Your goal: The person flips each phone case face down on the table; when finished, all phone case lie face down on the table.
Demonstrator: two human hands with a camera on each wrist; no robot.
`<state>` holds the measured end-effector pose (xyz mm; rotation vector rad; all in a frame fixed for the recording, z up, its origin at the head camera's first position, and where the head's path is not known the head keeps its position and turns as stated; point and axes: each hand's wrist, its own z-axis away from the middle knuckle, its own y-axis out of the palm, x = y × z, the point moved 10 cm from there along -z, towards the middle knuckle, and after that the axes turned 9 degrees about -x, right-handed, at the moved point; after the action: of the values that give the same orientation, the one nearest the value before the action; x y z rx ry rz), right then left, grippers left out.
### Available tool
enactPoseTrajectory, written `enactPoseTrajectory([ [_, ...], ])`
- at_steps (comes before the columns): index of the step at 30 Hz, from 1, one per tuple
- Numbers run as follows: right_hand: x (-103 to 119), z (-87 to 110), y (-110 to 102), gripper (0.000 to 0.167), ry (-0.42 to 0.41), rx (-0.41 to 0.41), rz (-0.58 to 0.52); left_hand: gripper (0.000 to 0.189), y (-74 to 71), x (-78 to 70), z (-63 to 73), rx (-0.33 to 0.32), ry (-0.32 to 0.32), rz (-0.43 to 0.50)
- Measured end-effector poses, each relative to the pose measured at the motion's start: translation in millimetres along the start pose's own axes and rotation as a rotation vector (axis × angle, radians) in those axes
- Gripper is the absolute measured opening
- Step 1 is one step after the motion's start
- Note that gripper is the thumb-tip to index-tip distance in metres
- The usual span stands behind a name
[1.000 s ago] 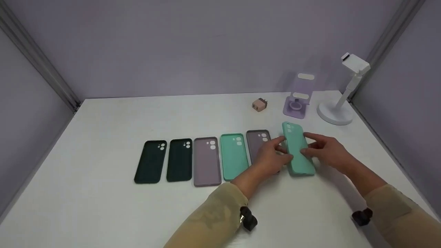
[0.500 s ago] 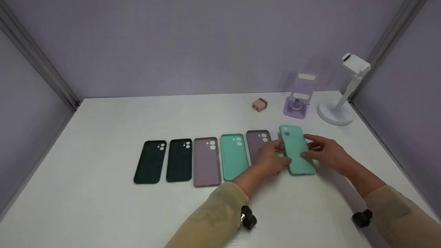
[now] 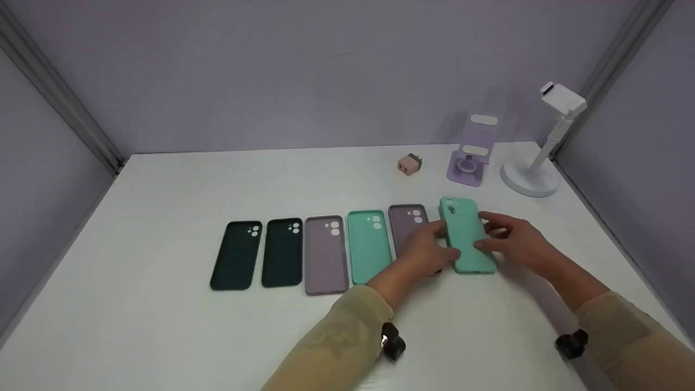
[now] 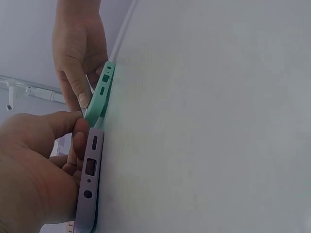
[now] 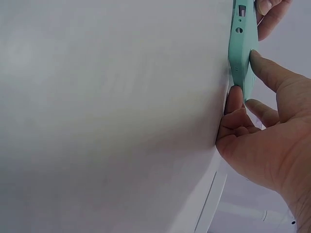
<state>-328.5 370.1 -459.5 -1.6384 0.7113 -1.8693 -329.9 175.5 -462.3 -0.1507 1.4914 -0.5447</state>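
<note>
In the head view, a teal phone case (image 3: 468, 244) lies back side up at the right end of a row, camera cutout at its upper left. My left hand (image 3: 426, 247) pinches its left edge between thumb and fingers, while its wrist covers part of a grey-purple phone case (image 3: 406, 220). On the other side, my right hand (image 3: 513, 238) holds the right edge, thumb on the back. The right wrist view shows this thumb (image 5: 267, 68) on the teal case (image 5: 240, 53), other fingers by its edge. Port holes show in the teal case's end (image 4: 101, 90) in the left wrist view.
Leftward in the row lie another teal case (image 3: 369, 244), a mauve case (image 3: 326, 258) and two dark cases (image 3: 282, 255). Behind stand a pink charger plug (image 3: 409, 164), a purple phone stand (image 3: 466, 168) and a white stand (image 3: 529, 176). Walls border the white table (image 3: 163, 336).
The held teal case has turned slightly, its far end swinging left toward the grey-purple case, and it now sits flatter. Both hands have kept nearly the same place.
</note>
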Motion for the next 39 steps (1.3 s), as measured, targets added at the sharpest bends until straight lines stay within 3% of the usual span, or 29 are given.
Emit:
enactPoseTrajectory([
  [18, -4.5, 2.8, -0.4, 0.089, 0.036, 0.008, 0.032, 0.065, 0.9, -2.7, 4.3, 0.002, -0.025, -0.005],
  [24, -4.1, 2.5, -1.1, 0.089, 0.029, 0.009, 0.038, 0.061, -3.9, -8.8, 7.2, -0.004, -0.039, 0.037],
  [28, 1.7, 6.8, -6.4, 0.086, 0.0, -0.008, 0.04, 0.058, -18.4, -26.5, 16.7, -0.001, 0.028, 0.069],
  [32, 13.9, 13.8, -12.8, 0.08, -0.034, -0.045, 0.062, 0.055, -44.1, -40.2, 27.5, -0.022, 0.118, 0.034],
  [36, 34.1, 19.0, -9.1, 0.074, -0.075, -0.061, 0.057, 0.054, -70.4, -39.0, 34.3, -0.058, 0.172, -0.012],
  [39, 49.7, 22.4, 0.2, 0.07, -0.114, -0.051, 0.045, 0.054, -81.5, -31.9, 37.8, -0.068, 0.198, -0.03],
])
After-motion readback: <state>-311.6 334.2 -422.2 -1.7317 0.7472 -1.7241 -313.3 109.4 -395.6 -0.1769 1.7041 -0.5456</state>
